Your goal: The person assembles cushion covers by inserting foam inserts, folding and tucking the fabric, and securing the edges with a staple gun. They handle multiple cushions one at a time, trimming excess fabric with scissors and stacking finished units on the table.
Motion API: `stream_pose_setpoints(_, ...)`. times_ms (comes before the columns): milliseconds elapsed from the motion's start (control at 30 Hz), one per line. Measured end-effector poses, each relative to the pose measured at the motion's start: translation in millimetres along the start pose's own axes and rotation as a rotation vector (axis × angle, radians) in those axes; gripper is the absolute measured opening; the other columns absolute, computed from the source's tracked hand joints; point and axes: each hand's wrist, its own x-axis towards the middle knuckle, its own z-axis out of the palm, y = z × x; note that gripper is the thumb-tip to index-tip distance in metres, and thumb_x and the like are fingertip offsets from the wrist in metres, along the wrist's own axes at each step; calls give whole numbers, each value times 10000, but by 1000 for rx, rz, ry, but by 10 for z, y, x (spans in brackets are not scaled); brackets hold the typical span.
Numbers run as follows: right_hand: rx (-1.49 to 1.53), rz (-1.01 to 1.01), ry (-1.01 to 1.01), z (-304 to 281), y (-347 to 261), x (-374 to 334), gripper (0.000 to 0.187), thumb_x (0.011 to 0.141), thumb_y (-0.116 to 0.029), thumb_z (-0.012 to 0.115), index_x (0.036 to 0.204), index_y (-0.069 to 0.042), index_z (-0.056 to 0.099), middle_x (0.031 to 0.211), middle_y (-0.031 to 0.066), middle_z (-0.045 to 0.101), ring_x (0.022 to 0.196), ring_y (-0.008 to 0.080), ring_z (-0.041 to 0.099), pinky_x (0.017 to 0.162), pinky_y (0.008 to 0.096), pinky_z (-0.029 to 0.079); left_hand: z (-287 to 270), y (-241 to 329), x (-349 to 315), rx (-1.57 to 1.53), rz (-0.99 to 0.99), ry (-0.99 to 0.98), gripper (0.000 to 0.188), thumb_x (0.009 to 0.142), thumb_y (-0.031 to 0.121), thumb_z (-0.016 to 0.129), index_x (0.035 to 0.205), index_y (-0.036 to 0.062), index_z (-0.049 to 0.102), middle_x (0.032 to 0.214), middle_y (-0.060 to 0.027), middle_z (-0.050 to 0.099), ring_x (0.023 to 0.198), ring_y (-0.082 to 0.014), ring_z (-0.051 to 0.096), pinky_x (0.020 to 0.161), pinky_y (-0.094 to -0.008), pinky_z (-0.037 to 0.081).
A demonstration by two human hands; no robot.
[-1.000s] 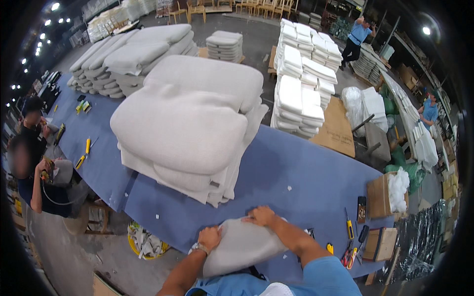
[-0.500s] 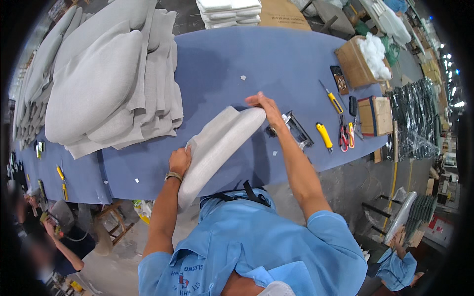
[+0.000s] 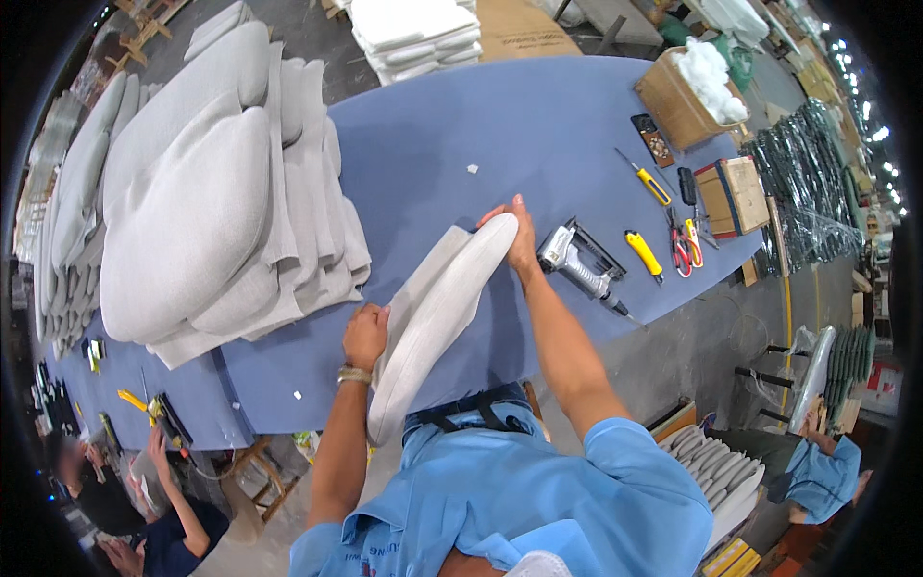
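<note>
A light grey fabric-covered cushion (image 3: pixel 437 332) stands tilted on its edge at the near side of the blue table (image 3: pixel 413 144), its near end over the table edge. My left hand (image 3: pixel 365 335) is closed on the left side of the cushion, where a loose flap of cloth shows. Around the far rounded end lies my right hand (image 3: pixel 517 240), its fingers partly hidden behind the cushion. To the right of that hand rests a silver and black staple gun (image 3: pixel 582 262).
A tall stack of grey cushions (image 3: pixel 192 212) fills the table's left. At right lie a yellow-handled cutter (image 3: pixel 642 255), red-handled pliers (image 3: pixel 679 245), a yellow screwdriver (image 3: pixel 654 186), a wooden box (image 3: pixel 731 197) and a carton of white stuffing (image 3: pixel 673 101). Co-workers sit at lower left and right.
The cushion has swung slightly more upright, still between my hands. My right hand has shifted further around its far end. The view has moved, and the staple gun shows more fully.
</note>
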Motion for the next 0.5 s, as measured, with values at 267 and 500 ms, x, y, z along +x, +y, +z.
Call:
stream_pose_setpoints(267,-362,-487,133,614,-1294,-507,668,1033,-522,492,643,-3,651,597,161,589,580,324,524,580,474,399,-1299,1604,-870,-112,582,383,732,841,462,813,1395,41,587,1316,-181,665,1154,-327,668,967,-415,532)
stream_pose_setpoints(500,-495,-758,-99,5,-2687,-1281,378,979,-341,655,780,-30,739,769,157,713,711,319,683,663,419,524,-1582,2572,-1310,-47,893,506,692,665,350,951,1241,65,695,1025,-108,741,876,-249,718,748,-343,567)
